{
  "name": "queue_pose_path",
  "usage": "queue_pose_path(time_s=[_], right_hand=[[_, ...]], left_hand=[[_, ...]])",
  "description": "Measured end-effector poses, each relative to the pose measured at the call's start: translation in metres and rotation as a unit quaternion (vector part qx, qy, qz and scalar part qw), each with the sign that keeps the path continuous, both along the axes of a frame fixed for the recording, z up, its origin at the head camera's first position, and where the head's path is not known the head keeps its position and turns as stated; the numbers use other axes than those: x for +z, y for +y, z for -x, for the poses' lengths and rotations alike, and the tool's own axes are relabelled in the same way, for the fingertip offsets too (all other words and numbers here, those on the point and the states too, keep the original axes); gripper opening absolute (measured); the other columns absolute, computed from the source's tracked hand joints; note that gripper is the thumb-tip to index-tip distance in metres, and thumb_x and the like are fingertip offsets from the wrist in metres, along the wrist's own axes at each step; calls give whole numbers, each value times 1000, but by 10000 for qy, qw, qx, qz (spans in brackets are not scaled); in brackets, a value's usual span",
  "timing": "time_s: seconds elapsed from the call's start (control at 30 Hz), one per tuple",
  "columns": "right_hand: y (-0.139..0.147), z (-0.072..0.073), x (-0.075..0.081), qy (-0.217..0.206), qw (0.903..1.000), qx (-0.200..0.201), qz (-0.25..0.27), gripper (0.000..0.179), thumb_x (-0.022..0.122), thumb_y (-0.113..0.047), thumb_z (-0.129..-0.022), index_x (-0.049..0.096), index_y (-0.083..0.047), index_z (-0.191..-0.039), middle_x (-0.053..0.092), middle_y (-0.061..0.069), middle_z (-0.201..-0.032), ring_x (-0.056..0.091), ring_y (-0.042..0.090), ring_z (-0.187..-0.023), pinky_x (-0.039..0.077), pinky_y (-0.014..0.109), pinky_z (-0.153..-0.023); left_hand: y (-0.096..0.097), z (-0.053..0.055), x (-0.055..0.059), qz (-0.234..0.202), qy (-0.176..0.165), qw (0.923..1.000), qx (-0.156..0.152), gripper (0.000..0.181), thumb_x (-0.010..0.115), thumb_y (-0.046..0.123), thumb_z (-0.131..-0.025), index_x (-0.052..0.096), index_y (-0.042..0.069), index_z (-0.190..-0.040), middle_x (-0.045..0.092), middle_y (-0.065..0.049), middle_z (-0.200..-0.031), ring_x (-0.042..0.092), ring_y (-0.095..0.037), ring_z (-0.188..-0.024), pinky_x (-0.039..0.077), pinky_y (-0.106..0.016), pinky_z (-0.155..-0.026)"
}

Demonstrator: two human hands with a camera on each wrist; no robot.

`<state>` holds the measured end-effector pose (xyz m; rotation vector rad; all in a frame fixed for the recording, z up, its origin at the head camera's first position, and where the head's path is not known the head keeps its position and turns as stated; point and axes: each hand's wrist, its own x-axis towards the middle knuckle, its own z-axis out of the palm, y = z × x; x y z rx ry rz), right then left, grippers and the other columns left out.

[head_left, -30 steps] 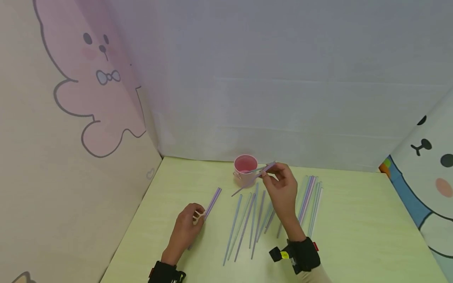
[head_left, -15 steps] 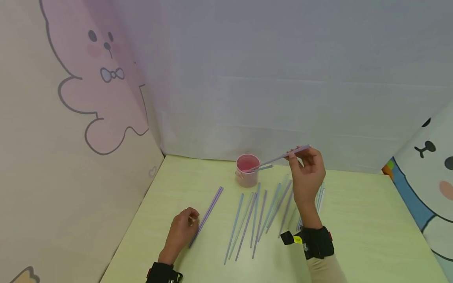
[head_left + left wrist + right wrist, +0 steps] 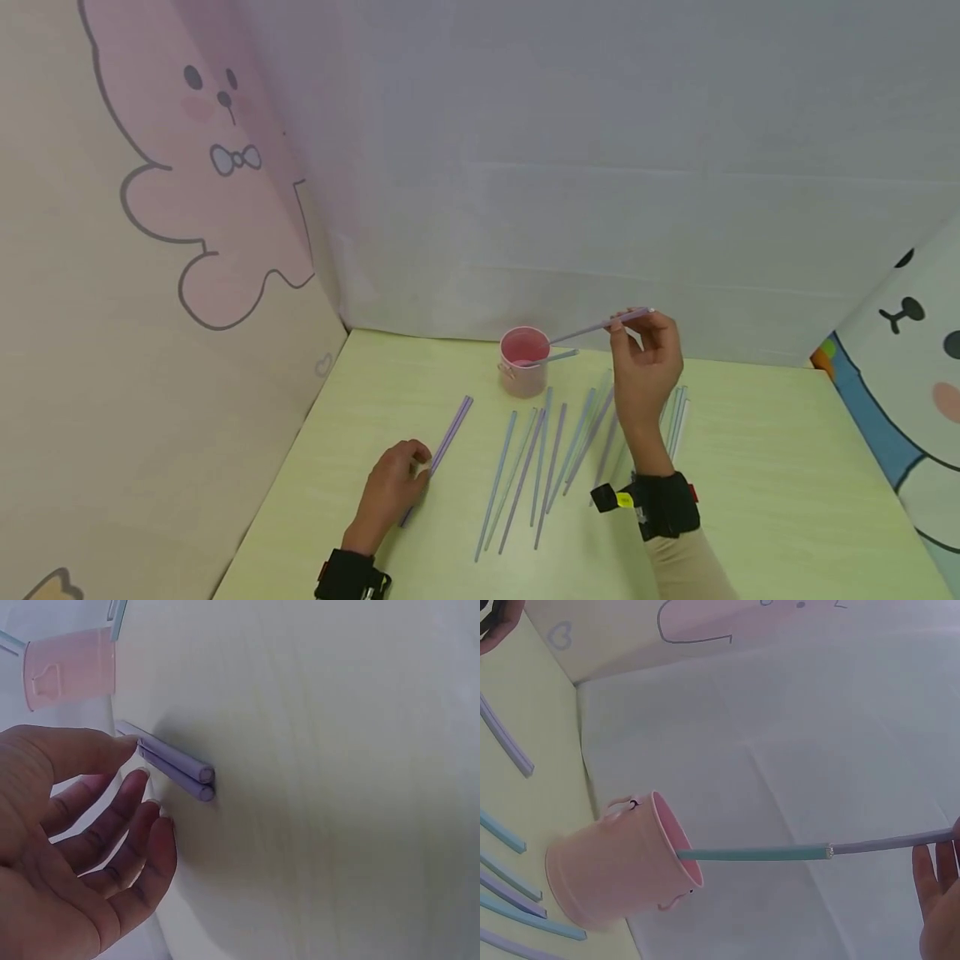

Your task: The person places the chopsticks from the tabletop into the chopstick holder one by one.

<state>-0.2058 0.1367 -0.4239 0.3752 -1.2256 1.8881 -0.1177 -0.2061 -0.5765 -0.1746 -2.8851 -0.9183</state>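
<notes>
Right hand (image 3: 647, 371) is up off to the right of the pink bucket (image 3: 522, 379), thumb and fingertips pinching a purple stick (image 3: 585, 332) that slants down toward the bucket. Left hand (image 3: 392, 490) is low, front-left of the bucket, fingers loosely bent and spread, thumb right at two purple sticks (image 3: 453, 425); can't tell if it's touching.

Pink cartoon bear (image 3: 225, 204) at left, pale backdrop (image 3: 562, 167), white cartoon animal (image 3: 918, 358)
</notes>
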Motion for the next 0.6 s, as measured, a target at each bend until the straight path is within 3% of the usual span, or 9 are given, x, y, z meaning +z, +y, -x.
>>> queue_pose_path(time_s=[0.27,0.6], right_hand=[[-8,3,-8,-160,9984,112,-530,23,57,27,-82,48,28,-103,53,36,-101,60,37,-93,58,25,-78],[-22,-5,-11,-571,9936,199,-957,20,54,30,-82,48,30,-101,48,45,-102,56,44,-92,57,23,-76]], left_hand=[[0,0,-3,70,96,9999,-39,22,80,8,-77,67,14,-92,66,0,-86,55,-13,-72,49,-30,-60],[2,1,-3,77,201,9998,-19,26,81,4,-74,66,13,-94,66,1,-84,52,-12,-70,46,-28,-57]])
